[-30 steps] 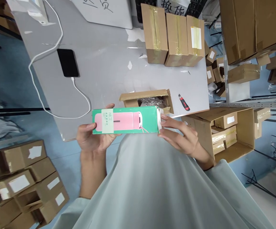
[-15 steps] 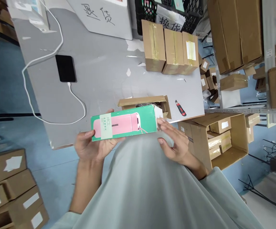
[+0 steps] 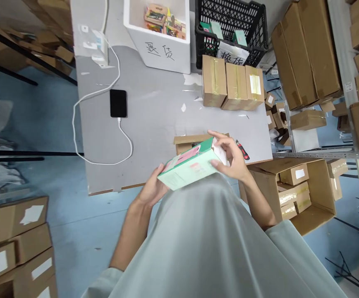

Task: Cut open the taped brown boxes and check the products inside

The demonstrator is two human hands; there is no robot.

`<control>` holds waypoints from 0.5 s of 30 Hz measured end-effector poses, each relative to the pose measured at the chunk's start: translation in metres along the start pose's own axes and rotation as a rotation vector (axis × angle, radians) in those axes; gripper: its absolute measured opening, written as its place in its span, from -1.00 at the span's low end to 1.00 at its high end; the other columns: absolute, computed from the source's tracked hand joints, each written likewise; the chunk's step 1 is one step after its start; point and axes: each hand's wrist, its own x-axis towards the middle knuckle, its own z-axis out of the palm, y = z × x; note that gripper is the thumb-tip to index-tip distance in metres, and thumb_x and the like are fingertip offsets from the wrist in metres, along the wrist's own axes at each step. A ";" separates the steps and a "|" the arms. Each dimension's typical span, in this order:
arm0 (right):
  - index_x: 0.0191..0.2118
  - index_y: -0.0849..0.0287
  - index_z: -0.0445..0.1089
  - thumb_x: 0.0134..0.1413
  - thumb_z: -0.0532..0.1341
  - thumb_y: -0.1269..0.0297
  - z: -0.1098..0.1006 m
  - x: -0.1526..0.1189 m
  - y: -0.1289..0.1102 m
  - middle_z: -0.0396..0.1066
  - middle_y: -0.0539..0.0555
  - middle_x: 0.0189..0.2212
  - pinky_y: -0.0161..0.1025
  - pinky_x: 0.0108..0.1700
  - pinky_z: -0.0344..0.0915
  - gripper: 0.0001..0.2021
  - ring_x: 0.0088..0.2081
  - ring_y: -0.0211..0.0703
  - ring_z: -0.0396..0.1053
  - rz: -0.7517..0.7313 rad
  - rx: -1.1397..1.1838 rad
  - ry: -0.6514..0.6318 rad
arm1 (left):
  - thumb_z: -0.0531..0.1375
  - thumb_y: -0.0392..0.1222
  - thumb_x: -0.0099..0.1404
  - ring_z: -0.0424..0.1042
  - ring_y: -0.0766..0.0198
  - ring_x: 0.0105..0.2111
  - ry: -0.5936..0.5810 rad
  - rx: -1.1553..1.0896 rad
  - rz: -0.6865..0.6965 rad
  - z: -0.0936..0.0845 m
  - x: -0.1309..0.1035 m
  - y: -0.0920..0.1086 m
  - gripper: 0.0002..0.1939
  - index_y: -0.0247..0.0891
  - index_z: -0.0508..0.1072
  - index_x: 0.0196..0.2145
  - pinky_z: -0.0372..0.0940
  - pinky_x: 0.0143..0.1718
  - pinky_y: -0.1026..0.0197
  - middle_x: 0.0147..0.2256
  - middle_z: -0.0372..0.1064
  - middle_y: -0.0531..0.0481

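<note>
A green product box (image 3: 187, 173) with a pink printed bottle-like shape on its upper face is tilted over my lap, its pale green side toward me. My left hand (image 3: 153, 187) grips its left end, with the fingers partly hidden under it. At the right end, my right hand (image 3: 231, 159) has its thumb on the near side and its fingers over the far edge, by the white end flap. Just behind lies an opened cardboard carton (image 3: 182, 145), mostly covered by the box. A red and black utility knife (image 3: 243, 150) rests on the table beside my right hand.
On the grey table (image 3: 154, 107) lie a phone (image 3: 118, 103) on a white cable and several taped cartons (image 3: 214, 82). Behind stand a white foam bin (image 3: 167, 51) and a black crate (image 3: 232, 25). A large open carton (image 3: 325, 198) stands at right.
The green box has turned so its pale side shows. My right hand has closed on its right end. The view has shifted, showing more of the bin and crate.
</note>
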 end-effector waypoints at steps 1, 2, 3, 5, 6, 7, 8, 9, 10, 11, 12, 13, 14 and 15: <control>0.12 0.04 0.38 0.40 0.42 -0.04 0.002 0.006 0.002 0.43 0.44 0.48 0.14 0.29 0.54 -0.61 0.45 0.22 0.48 0.043 0.056 0.027 | 0.40 0.46 0.40 0.67 -0.24 0.19 0.020 0.056 0.029 0.003 -0.001 0.000 -0.18 -0.21 0.63 0.32 0.64 0.00 0.00 0.25 0.64 -0.36; 0.11 0.02 0.39 0.40 0.41 -0.07 0.005 0.012 0.004 0.49 0.40 0.43 0.11 0.28 0.54 -0.62 0.40 0.21 0.53 0.090 0.106 0.058 | 0.40 0.50 0.38 0.63 -0.24 0.25 0.042 0.110 0.066 0.005 -0.002 0.001 -0.11 -0.17 0.57 0.40 0.62 0.08 -0.01 0.30 0.60 -0.34; 0.09 0.01 0.41 0.40 0.40 -0.10 0.008 0.018 0.005 0.55 0.35 0.38 0.08 0.27 0.55 -0.62 0.35 0.18 0.57 0.136 0.143 0.085 | 0.44 0.51 0.34 0.61 -0.24 0.28 0.062 0.163 0.104 0.007 -0.003 0.001 -0.06 -0.14 0.52 0.44 0.61 0.12 -0.03 0.33 0.58 -0.33; 0.06 0.00 0.44 0.37 0.40 -0.14 0.015 0.027 0.008 0.63 0.26 0.28 0.04 0.23 0.56 -0.61 0.25 0.15 0.63 0.209 0.174 0.125 | 0.56 0.46 0.21 0.62 -0.26 0.26 0.093 0.250 0.165 0.007 -0.004 0.004 0.01 -0.11 0.51 0.44 0.60 0.12 -0.03 0.31 0.60 -0.30; 0.06 0.00 0.46 0.35 0.40 -0.15 0.019 0.031 0.009 0.65 0.22 0.25 0.03 0.22 0.56 -0.61 0.20 0.13 0.64 0.227 0.172 0.138 | 0.61 0.44 0.14 0.64 -0.27 0.23 0.098 0.278 0.180 0.006 -0.004 0.004 0.02 -0.13 0.55 0.39 0.61 0.09 -0.03 0.28 0.62 -0.30; 0.06 0.00 0.48 0.35 0.39 -0.15 0.023 0.035 0.009 0.66 0.19 0.22 0.03 0.23 0.56 -0.61 0.18 0.12 0.65 0.233 0.161 0.146 | 0.64 0.41 0.08 0.65 -0.27 0.20 0.097 0.296 0.183 0.005 -0.005 0.005 0.00 -0.16 0.59 0.32 0.62 0.07 -0.03 0.24 0.64 -0.30; 0.07 0.01 0.51 0.37 0.37 -0.14 0.026 0.038 0.008 0.67 0.17 0.21 0.03 0.24 0.55 -0.62 0.16 0.12 0.64 0.227 0.145 0.147 | 0.66 0.41 0.04 0.67 -0.27 0.16 0.097 0.299 0.183 0.004 -0.005 0.006 -0.02 -0.18 0.62 0.26 0.63 0.04 -0.02 0.21 0.67 -0.29; 0.09 0.01 0.53 0.39 0.36 -0.13 0.030 0.041 0.006 0.67 0.16 0.19 0.04 0.26 0.54 -0.62 0.16 0.12 0.64 0.213 0.126 0.144 | 0.67 0.41 0.01 0.69 -0.25 0.13 0.099 0.289 0.183 0.002 -0.006 0.006 -0.04 -0.19 0.64 0.21 0.64 0.02 -0.02 0.17 0.69 -0.28; 0.11 0.02 0.56 0.41 0.34 -0.12 0.033 0.043 0.002 0.66 0.15 0.18 0.05 0.29 0.52 -0.63 0.18 0.12 0.62 0.193 0.102 0.140 | 0.67 0.42 0.01 0.70 -0.24 0.11 0.100 0.271 0.184 0.002 -0.007 0.006 -0.05 -0.19 0.64 0.19 0.64 0.00 -0.02 0.13 0.70 -0.27; 0.13 0.02 0.58 0.44 0.32 -0.11 0.037 0.046 -0.002 0.66 0.15 0.18 0.06 0.34 0.50 -0.62 0.21 0.13 0.60 0.172 0.076 0.135 | 0.67 0.41 0.02 0.71 -0.22 0.10 0.099 0.250 0.184 0.001 -0.009 0.006 -0.06 -0.19 0.64 0.19 0.65 -0.01 -0.01 0.12 0.71 -0.26; 0.17 0.01 0.60 0.47 0.30 -0.11 0.040 0.048 -0.007 0.65 0.15 0.20 0.08 0.38 0.46 -0.61 0.25 0.14 0.57 0.156 0.047 0.127 | 0.67 0.40 0.03 0.71 -0.21 0.09 0.096 0.230 0.184 0.001 -0.012 0.006 -0.08 -0.18 0.64 0.19 0.65 -0.02 0.00 0.11 0.71 -0.25; 0.20 -0.01 0.62 0.49 0.28 -0.12 0.043 0.050 -0.012 0.63 0.15 0.22 0.09 0.42 0.42 -0.59 0.29 0.15 0.54 0.146 0.019 0.113 | 0.67 0.39 0.04 0.71 -0.20 0.10 0.091 0.210 0.183 0.000 -0.016 0.006 -0.10 -0.18 0.65 0.17 0.65 -0.02 0.01 0.12 0.71 -0.24; 0.24 -0.03 0.63 0.51 0.27 -0.13 0.045 0.053 -0.016 0.61 0.15 0.26 0.11 0.46 0.39 -0.57 0.33 0.15 0.51 0.141 -0.002 0.087 | 0.67 0.38 0.05 0.71 -0.20 0.10 0.087 0.190 0.182 -0.001 -0.019 0.006 -0.13 -0.17 0.65 0.16 0.66 -0.02 0.02 0.13 0.71 -0.23; 0.29 -0.05 0.63 0.53 0.26 -0.16 0.047 0.055 -0.020 0.59 0.14 0.30 0.14 0.49 0.35 -0.54 0.36 0.16 0.48 0.139 -0.012 0.047 | 0.67 0.37 0.06 0.71 -0.19 0.11 0.083 0.170 0.182 -0.003 -0.023 0.005 -0.15 -0.17 0.66 0.14 0.66 -0.01 0.03 0.14 0.71 -0.23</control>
